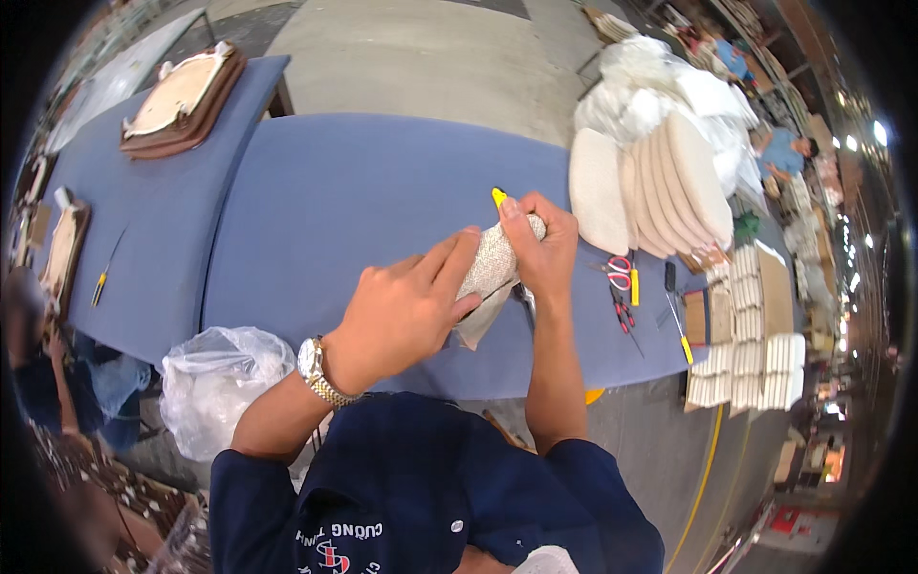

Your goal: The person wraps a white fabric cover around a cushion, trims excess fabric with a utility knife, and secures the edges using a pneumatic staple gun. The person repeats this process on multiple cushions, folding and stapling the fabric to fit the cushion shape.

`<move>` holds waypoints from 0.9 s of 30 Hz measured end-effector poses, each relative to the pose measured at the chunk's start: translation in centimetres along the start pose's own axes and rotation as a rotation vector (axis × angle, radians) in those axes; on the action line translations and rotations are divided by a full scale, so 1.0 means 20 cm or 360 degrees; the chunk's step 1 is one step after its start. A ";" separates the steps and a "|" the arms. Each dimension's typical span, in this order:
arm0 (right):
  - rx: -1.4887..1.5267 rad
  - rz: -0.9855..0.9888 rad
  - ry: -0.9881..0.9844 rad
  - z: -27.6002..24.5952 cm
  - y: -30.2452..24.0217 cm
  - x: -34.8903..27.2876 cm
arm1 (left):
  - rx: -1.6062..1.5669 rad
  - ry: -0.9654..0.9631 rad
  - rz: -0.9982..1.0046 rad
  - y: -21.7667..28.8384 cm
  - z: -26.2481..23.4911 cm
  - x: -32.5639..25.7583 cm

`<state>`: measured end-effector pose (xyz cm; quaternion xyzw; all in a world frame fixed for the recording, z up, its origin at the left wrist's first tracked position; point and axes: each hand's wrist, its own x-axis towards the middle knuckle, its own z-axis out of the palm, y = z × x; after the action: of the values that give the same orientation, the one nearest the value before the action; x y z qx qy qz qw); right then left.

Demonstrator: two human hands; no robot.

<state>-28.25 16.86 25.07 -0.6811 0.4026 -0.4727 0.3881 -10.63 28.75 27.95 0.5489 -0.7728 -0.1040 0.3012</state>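
Note:
In front of my chest, both hands hold a narrow pad covered in beige woven fabric (492, 263), tilted up toward the right, with a loose fabric flap hanging at its lower end. My left hand (406, 301), with a metal-banded watch on the wrist, has its fingers laid along the pad and its thumb underneath. My right hand (547, 244) is closed round the upper end, thumb pressed on the fabric. A yellow tool end (499, 196) sticks out just beyond that thumb; the rest of it is hidden. Something shiny shows under the right hand.
On the blue-covered table (382, 182), a row of beige cushions (674, 187) stands right, near red-handled scissors (620, 273), pliers (623, 311) and a yellow-handled screwdriver (681, 325). Brown seat pads (182, 105) are stacked far left. A clear plastic bag (225, 378) bulges at the near left edge.

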 end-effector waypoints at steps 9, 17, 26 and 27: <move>0.0907 -0.0010 -0.0263 0.06 0.09 0.06 | 0.0088 0.0289 0.0022 0.06 -0.03 -0.03; 0.0431 -0.0131 -0.0185 0.12 0.08 0.06 | 0.0253 -0.0083 -0.0335 0.07 -0.05 0.03; 0.0460 0.0041 0.0039 0.14 0.06 0.03 | -0.0337 0.0098 0.0087 -0.03 0.00 -0.15; 0.0469 0.0088 0.0113 0.11 0.06 0.03 | -0.0619 0.0056 0.0074 -0.05 0.01 -0.18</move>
<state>-26.18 16.13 23.53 -0.5883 0.3609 -0.5396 0.4821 -9.15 31.55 25.95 0.4642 -0.7452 -0.2346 0.4174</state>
